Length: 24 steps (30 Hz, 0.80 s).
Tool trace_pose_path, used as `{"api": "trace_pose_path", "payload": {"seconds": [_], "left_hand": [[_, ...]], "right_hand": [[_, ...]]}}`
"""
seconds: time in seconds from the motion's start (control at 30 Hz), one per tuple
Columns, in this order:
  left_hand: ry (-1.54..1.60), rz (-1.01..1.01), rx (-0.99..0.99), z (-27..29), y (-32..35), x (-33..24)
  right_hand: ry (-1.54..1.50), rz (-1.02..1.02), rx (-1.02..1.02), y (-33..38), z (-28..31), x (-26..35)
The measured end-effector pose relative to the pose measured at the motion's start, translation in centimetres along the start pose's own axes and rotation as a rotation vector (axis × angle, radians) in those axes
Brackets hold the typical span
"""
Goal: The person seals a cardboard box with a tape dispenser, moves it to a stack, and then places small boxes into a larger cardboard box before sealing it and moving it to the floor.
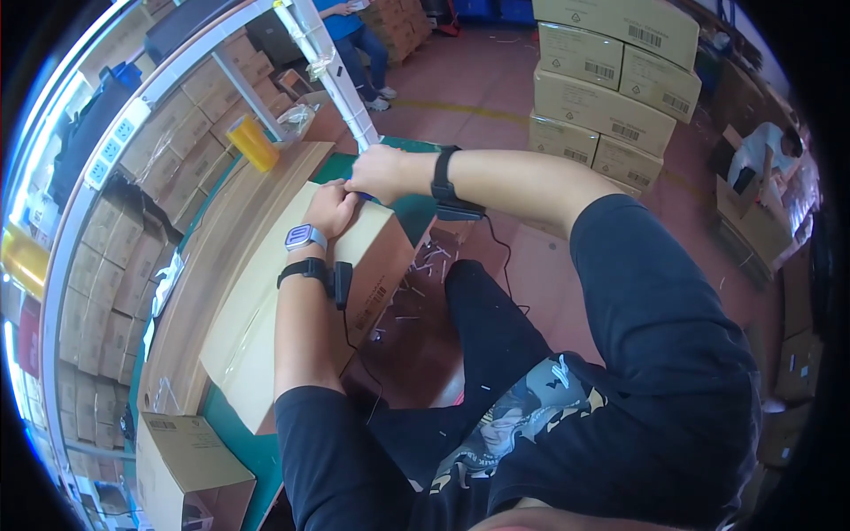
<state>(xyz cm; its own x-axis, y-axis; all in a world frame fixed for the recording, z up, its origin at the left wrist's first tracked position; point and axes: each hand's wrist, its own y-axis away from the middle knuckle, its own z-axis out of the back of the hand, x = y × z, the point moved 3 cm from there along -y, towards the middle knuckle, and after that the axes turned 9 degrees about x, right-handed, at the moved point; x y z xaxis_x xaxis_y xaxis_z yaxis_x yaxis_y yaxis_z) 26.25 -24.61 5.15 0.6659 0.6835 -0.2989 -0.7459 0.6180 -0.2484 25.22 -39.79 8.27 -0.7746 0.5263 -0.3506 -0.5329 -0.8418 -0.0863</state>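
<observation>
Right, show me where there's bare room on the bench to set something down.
Best: the middle of the wood-toned surface, between the carton and the crumpled white sheet, nearer than the yellow roll. Smaller: the green patch between carton and open box. Crowded: the carton's far end, where left hand and right hand meet.

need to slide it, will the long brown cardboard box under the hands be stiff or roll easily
The box is probably stiff, given its crisp edges. Rolling seems unlikely with those flat faces.
</observation>
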Motion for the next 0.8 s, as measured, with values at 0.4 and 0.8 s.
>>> {"api": "trace_pose_path", "payload": {"seconds": [0.4, 0.8], "left_hand": [[-0.007, -0.099, 0.042, 0.1, 0.6, -0.9], [-0.023, 0.046, 0.222, 0.0, -0.5, -0.9]], "right_hand": [[0.011, 0.304, 0.351, -7.0, 1.9, -4.4], [-0.138, -0.215, 0.141, 2.2, -2.2, -6.4]]}}
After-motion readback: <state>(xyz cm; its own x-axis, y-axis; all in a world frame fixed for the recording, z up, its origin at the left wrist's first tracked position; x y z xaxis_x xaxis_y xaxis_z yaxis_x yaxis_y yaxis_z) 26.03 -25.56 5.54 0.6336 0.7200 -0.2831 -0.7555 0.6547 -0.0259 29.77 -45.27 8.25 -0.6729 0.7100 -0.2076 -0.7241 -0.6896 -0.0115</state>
